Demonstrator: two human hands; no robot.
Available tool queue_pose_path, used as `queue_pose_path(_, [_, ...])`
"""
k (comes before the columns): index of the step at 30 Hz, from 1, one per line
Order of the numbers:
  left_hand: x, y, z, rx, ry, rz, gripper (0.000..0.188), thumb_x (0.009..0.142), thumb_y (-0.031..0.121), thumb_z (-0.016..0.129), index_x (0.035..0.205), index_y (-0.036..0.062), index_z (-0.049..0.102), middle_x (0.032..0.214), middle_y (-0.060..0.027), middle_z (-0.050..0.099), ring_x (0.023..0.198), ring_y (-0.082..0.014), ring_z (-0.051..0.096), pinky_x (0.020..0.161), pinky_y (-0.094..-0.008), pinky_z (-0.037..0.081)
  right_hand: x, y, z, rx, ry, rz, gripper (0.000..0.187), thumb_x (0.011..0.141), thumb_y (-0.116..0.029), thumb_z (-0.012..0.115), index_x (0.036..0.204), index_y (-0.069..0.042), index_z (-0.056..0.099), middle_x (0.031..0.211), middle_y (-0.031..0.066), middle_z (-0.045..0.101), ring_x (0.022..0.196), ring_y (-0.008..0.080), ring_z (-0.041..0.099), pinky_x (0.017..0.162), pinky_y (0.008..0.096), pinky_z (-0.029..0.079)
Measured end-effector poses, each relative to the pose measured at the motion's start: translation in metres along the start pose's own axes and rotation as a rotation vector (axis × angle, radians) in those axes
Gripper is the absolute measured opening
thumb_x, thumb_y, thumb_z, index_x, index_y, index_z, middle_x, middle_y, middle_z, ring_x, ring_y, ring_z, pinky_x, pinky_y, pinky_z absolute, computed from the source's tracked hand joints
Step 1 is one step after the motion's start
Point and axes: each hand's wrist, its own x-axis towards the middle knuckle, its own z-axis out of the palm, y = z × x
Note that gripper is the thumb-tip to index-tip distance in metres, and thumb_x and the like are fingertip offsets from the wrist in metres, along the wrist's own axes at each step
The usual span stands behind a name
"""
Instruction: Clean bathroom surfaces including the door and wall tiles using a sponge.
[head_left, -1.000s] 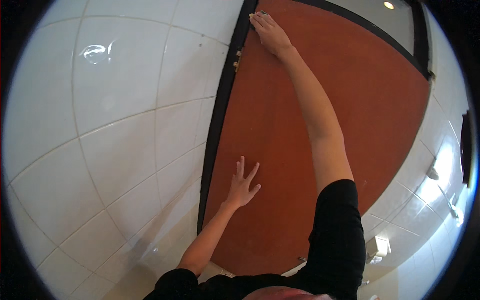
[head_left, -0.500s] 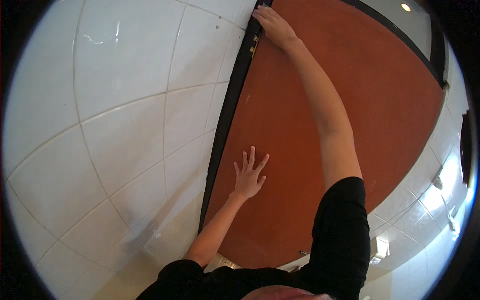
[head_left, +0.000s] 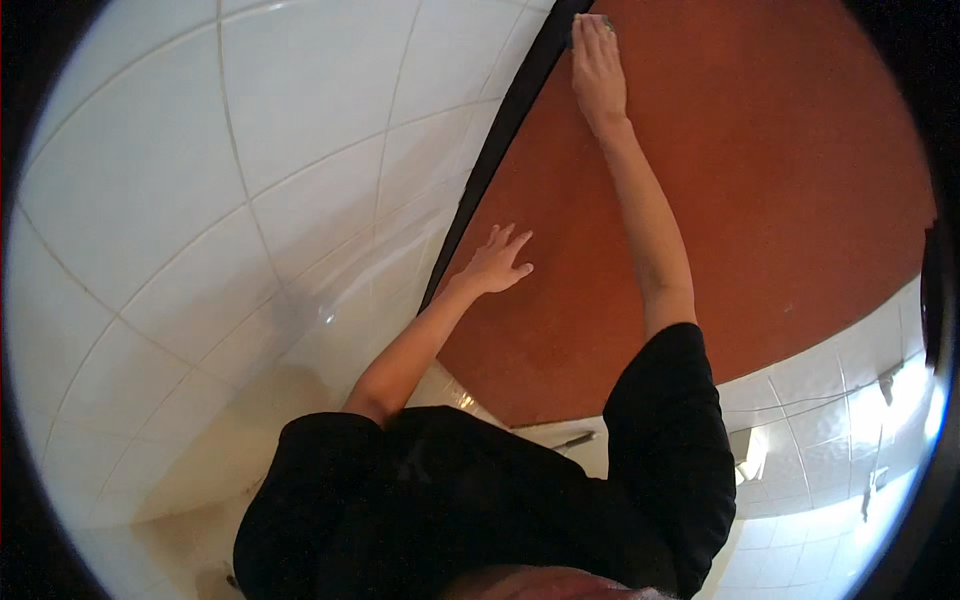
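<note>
A reddish-brown door fills the upper right, edged on its left by a black frame. My left hand lies flat on the door just beside the frame, fingers spread, holding nothing. My right hand reaches high up the door, palm against it, fingers together next to the frame. A small greyish patch shows at its fingertips; I cannot tell whether it is something held. Both arms are bare below short black sleeves.
Glossy white wall tiles cover the left side and run down to a pale floor area. More white tiles with small metal fittings and a bright glare lie at the lower right. My black shirt fills the bottom.
The view has swung, so the door and frame sit further right and more tilted. Both hands stay pressed on the door; the right hand remains high by the frame.
</note>
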Motion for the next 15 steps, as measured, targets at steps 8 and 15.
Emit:
queue_pose_path(8, [-0.068,-0.112,0.09,-0.18,0.098,-0.165,0.077,0.104,0.044,0.066,0.164,0.0074,0.036,0.17,-0.0248,0.031,0.159,-0.0446,0.027,0.126,-0.0547,0.035,-0.081,-0.122,0.018,-0.025,-0.251,-0.09,0.054,0.102,-0.013,0.058,0.153,0.003,0.053,0.166,0.0206,0.044,0.157,0.0341,0.038,0.131,0.0464,0.032])
queue_pose_path(15, [-0.098,-0.134,0.165,-0.24,-0.056,-0.379,0.081,0.103,0.047,0.067,0.161,-0.001,0.039,0.165,-0.032,0.038,0.157,-0.0449,0.032,0.13,-0.0503,0.029,-0.183,-0.206,0.014,0.104,-0.468,-0.141,0.058,0.103,-0.013,0.056,0.158,0.003,0.046,0.172,0.0192,0.035,0.16,0.0336,0.033,0.132,0.0467,0.031])
